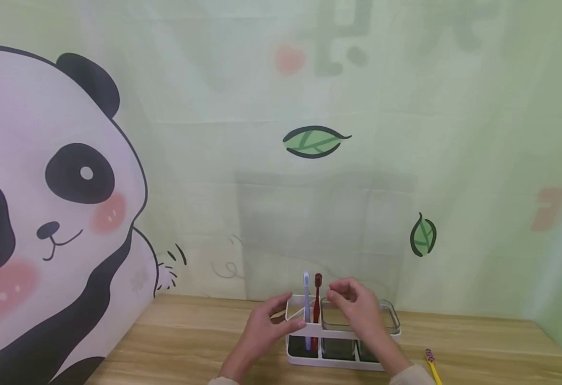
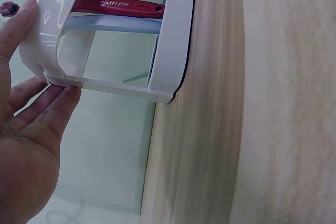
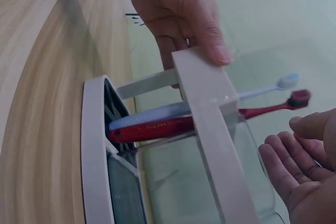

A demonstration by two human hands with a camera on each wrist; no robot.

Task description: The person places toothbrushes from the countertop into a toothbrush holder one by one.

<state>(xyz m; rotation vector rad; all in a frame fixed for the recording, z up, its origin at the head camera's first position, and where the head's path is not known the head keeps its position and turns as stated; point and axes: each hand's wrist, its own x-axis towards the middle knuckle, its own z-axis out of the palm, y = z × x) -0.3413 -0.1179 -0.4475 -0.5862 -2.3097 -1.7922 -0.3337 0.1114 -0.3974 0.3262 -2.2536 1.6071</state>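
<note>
A white toothbrush holder (image 1: 340, 332) with a dark base stands on the table. My left hand (image 1: 263, 327) grips its left end, thumb on the front of the upper frame and fingers round the side. A pale blue toothbrush (image 1: 307, 302) and a red toothbrush (image 1: 316, 310) stand upright in its left section, heads up. My right hand (image 1: 360, 311) hovers above the holder, just right of the red toothbrush head. In the right wrist view its fingers (image 3: 294, 156) are loosely bent, hold nothing and stay apart from the brush.
Clear cups (image 1: 333, 322) sit in the holder's other sections, partly hidden by the right arm. A yellow toothbrush (image 1: 433, 369) lies on the wooden table (image 1: 189, 342) to the right. Behind hangs a pale green curtain (image 1: 189, 160) with a panda print.
</note>
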